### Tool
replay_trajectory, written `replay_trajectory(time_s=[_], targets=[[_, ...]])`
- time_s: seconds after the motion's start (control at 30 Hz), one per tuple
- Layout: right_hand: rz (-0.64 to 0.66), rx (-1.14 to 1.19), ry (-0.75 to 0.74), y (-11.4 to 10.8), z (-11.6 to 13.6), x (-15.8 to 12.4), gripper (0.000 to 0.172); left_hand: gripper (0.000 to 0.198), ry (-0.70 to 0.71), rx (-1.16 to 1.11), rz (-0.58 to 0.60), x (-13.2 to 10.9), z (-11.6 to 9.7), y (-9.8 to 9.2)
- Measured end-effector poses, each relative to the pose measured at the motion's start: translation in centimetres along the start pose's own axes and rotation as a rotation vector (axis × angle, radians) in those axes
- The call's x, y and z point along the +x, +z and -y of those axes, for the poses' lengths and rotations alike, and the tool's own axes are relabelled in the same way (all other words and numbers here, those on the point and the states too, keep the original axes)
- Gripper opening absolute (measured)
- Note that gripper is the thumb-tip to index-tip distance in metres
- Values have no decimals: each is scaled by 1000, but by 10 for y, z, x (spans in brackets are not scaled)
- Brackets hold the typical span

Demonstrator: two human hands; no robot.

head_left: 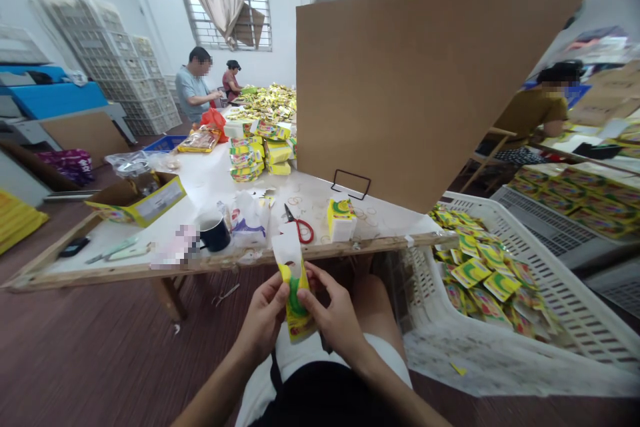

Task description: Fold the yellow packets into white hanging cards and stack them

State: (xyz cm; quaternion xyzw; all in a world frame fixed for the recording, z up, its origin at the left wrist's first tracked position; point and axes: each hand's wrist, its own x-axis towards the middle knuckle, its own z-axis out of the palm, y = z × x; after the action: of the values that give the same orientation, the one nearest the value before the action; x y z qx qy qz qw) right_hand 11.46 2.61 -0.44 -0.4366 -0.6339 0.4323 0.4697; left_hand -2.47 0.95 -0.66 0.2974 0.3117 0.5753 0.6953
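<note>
Both hands hold one small yellow-and-green packet (295, 297) upright over my lap, just below the table's front edge. My left hand (263, 320) pinches its left side with fingers curled. My right hand (333, 317) grips its right side, thumb on the front. The packet's white upper part (287, 250) sticks up above my fingers. On the table just beyond lie red-handled scissors (300, 227) and a yellow pack (341, 219).
A white crate (575, 320) of several yellow-green packets stands at my right. A large brown board (425, 80) stands on the table (200, 180). A dark mug (215, 233), an open carton (135, 197) and stacked yellow packs (255, 153) sit there. Other people work at the far end and at right.
</note>
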Motion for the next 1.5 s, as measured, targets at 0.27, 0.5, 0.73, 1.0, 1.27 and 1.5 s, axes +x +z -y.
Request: replay_trajectory(time_s=[0.27,0.5,0.73,1.0,1.27,1.5], targets=[[-95,-78,-48,0,3,2,10,36,40,274,-64,4,6,-4],[-50,119,10,-13,2,4,30,62,118,355,30,-3,-7,7],[200,63,-73,-37,10,8,25,45,78,392,156,-7,-10,4],[184,-68,-144,-44,12,9,20,47,24,390,226,-9,-10,7],[77,-43,-201,-46,8,10,23,46,35,446,202,-8,-9,2],[250,9,72,-46,19,7,32,45,79,535,101,-8,-8,3]])
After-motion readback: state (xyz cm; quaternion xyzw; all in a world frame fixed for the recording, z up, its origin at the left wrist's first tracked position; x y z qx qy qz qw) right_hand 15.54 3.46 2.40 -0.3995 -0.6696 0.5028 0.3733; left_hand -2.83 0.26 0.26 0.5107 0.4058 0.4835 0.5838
